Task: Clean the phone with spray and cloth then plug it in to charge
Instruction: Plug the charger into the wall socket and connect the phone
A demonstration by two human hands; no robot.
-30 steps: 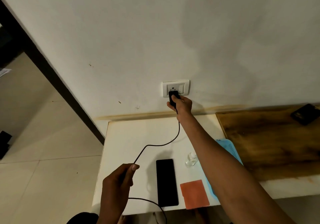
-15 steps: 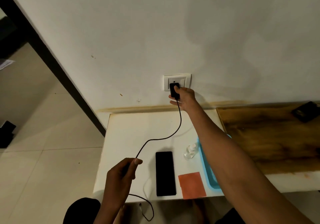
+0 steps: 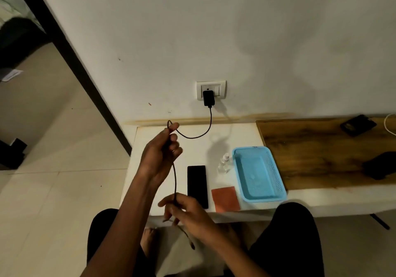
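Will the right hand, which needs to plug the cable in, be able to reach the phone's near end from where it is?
Probably yes: the right hand holds the cable beside the phone, whose near end lies uncovered at the table edge.

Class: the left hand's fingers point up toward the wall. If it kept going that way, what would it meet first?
Probably the bare wall left of the socket; depth is unclear.

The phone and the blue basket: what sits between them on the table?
In the head view, a small clear spray bottle and an orange cloth lie between the phone and the blue basket.
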